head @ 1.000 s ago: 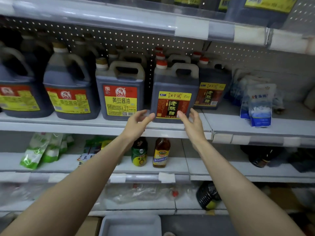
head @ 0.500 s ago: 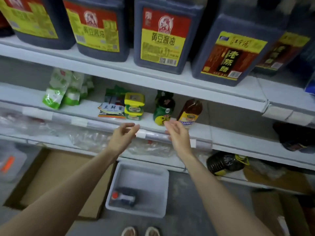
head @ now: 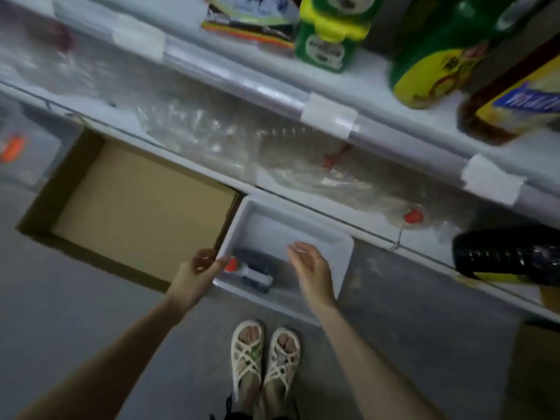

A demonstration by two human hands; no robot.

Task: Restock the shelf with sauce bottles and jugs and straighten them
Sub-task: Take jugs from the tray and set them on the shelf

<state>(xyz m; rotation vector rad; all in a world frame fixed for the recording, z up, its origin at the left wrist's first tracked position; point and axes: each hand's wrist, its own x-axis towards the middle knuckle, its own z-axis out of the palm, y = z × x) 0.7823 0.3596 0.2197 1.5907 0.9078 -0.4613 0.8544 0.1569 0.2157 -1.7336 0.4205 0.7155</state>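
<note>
Sauce bottle (head: 253, 274) in white bin (head: 342, 247), cardboard box (head: 136, 207) beside, left hand (head: 198, 269) curled at rim, grip unclear, right hand (head: 310, 266) open above

The tub (head: 342, 259) is white, the bottle (head: 256, 275) dark with a red cap (head: 231, 264), the cardboard box (head: 136, 207) brown, the 2 sandals (head: 263, 353) cream, the floor (head: 75, 313) grey.

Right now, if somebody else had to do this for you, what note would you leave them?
Left hand: fingers curled at the left rim of the white bin; grip unclear.
Right hand: open over the bin, holding nothing.
One red-capped bottle lies in the bin on the floor. A cardboard box sits left of it.
Done: the green bottle and brown bottle stand on the shelf above.
Left: lift the bottle out of the bin, shelve it, straighten the row.
</note>
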